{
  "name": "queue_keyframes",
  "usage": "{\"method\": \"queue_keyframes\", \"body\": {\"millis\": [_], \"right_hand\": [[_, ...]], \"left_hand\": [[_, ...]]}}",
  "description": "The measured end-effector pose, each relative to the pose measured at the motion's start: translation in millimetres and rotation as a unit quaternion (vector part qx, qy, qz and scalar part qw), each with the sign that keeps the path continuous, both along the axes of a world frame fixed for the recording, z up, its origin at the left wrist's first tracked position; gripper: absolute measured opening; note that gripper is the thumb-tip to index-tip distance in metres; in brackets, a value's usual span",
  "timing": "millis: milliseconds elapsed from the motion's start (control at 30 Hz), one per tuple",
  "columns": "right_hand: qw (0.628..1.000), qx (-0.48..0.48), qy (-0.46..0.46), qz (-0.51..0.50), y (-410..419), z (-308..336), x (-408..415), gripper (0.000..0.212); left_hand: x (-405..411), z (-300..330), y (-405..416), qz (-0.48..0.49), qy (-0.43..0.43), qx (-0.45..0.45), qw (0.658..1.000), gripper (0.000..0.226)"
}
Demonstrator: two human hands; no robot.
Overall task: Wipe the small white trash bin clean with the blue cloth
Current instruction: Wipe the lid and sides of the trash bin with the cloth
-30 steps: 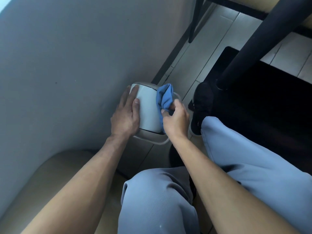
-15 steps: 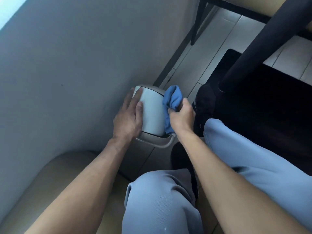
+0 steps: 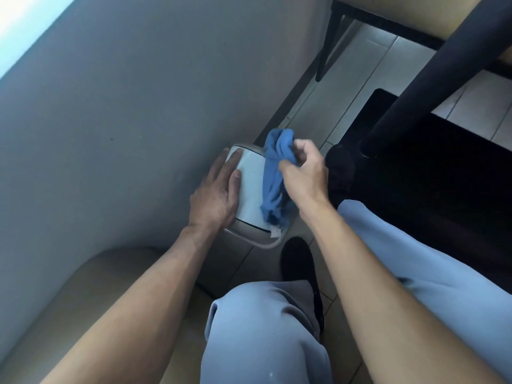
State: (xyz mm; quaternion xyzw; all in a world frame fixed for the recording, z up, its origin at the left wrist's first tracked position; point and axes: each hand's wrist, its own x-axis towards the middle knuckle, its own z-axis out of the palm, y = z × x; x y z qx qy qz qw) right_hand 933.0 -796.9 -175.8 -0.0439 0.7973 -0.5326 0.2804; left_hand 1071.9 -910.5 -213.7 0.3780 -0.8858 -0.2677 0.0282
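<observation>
Steadying the bin (image 3: pixel 250 187) w/ the left hand (image 3: pixel 214 198), fingers flat along its side, prob so it doesn't slide or tip while it gets rubbed. Bin sits on the floor (image 3: pixel 368 62) right by the wall (image 3: pixel 138 106), btw the person's knee and a dark shoe. Right hand (image 3: pixel 303 176) has its grip pinched on the bunched cloth (image 3: pixel 275 176), which drapes down the bin's right side, so that face looks like the bit being wiped rn.
</observation>
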Motion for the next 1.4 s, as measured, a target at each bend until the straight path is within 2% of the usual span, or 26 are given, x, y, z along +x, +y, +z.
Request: {"method": "queue_keyframes", "body": {"millis": [100,167,267,367,533,600,767,933,1100,1400], "right_hand": [[0.999,-0.016,0.046,0.024,-18.4,6.9,-34.4,0.032],[0.993,0.002,0.065,0.102,-30.0,9.6,-53.5,0.030],[0.959,0.077,0.093,0.256,-44.0,4.4,-61.4,0.029],[0.928,0.122,0.100,0.337,-49.0,-10.3,-48.5,0.036],[0.942,0.076,0.059,0.322,-41.2,-19.3,-49.7,0.044],[0.945,0.077,0.041,0.315,-38.6,-15.1,-58.6,0.044],[0.934,0.105,0.063,0.336,-39.4,-0.4,-66.0,0.043],[0.931,0.105,0.013,0.350,-38.3,11.5,-76.7,0.039],[0.906,0.145,0.098,0.385,-33.8,-4.6,-69.3,0.045],[0.887,0.140,0.115,0.425,-47.0,-6.5,-56.4,0.043]], "left_hand": [[0.0,-0.4,0.1,0.000,-0.001,-0.002,1.000,0.045],[-1.1,-1.2,0.4,0.000,-0.001,-0.001,1.000,0.046],[-1.2,-3.1,0.0,0.003,0.000,0.000,1.000,0.046],[-0.7,-4.4,-0.8,0.005,-0.001,0.000,1.000,0.046],[-0.8,-4.7,0.6,0.005,0.003,-0.003,1.000,0.045],[-0.9,-4.9,0.7,0.002,0.005,-0.002,1.000,0.045],[-6.9,-4.2,5.2,-0.005,0.003,-0.004,1.000,0.047],[-5.7,-5.0,5.9,-0.006,0.006,-0.006,1.000,0.047],[-7.4,-5.4,5.2,-0.004,0.005,-0.009,1.000,0.046],[-7.2,-6.0,6.5,-0.004,0.019,-0.017,1.000,0.048]]}}
